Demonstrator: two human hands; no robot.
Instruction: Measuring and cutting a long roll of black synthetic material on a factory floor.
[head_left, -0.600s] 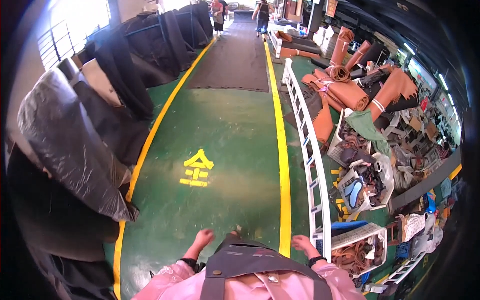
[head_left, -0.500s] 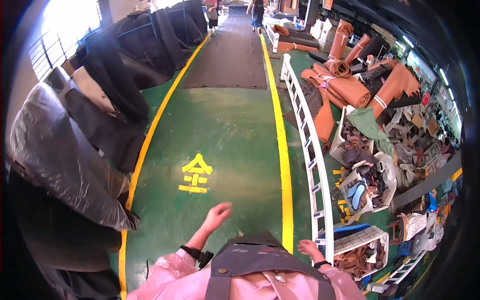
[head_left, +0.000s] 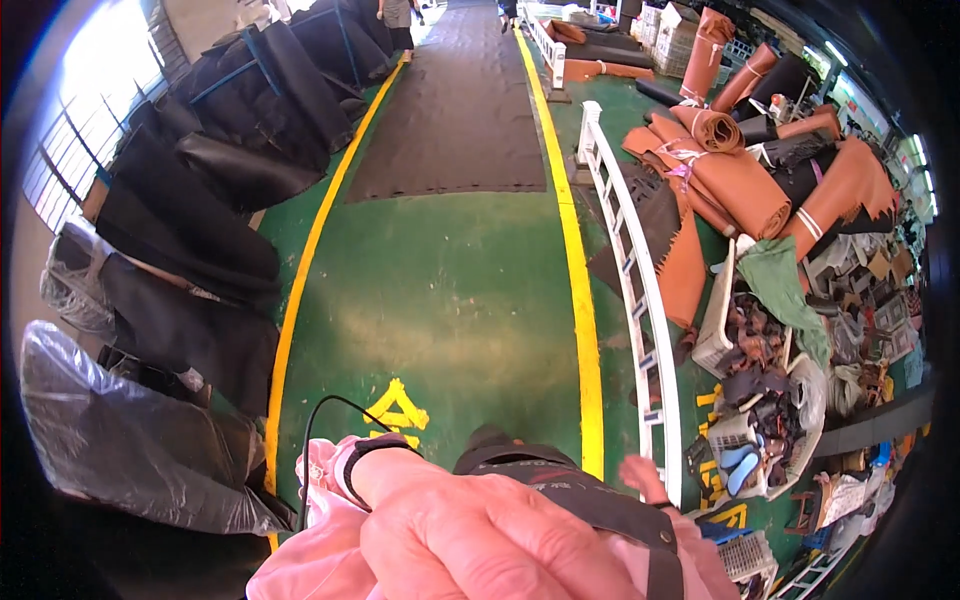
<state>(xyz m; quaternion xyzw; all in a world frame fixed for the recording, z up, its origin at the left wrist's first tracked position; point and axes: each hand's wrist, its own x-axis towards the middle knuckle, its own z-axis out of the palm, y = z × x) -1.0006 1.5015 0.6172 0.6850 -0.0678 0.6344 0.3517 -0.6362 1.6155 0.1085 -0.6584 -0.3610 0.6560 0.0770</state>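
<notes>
My left hand (head_left: 450, 535) is raised close in front of my chest, large at the lower edge. Its back and knuckles face up; the fingers run toward the lower right, with their ends cut off or hidden. A dark band (head_left: 362, 455) circles that wrist, and a thin black cord (head_left: 330, 402) loops up beside it. Lower down at my right side hangs my right hand (head_left: 645, 480), slightly blurred, its fingers loosely apart with nothing seen in them. It is nearest to the white railing (head_left: 640, 290). I wear a dark apron (head_left: 560, 482) over pink sleeves.
A green walkway (head_left: 450, 290) runs ahead between yellow lines (head_left: 585, 370), with a dark mat (head_left: 450, 130) farther on. Black sheet rolls (head_left: 190, 230) line the left. Brown rolls (head_left: 740, 190) and filled crates (head_left: 715, 330) stand beyond the railing. Two people (head_left: 400, 22) are far ahead.
My left hand has come up toward the camera and now covers part of my apron. The floor marking and mat have shifted nearer as I move along the walkway.
</notes>
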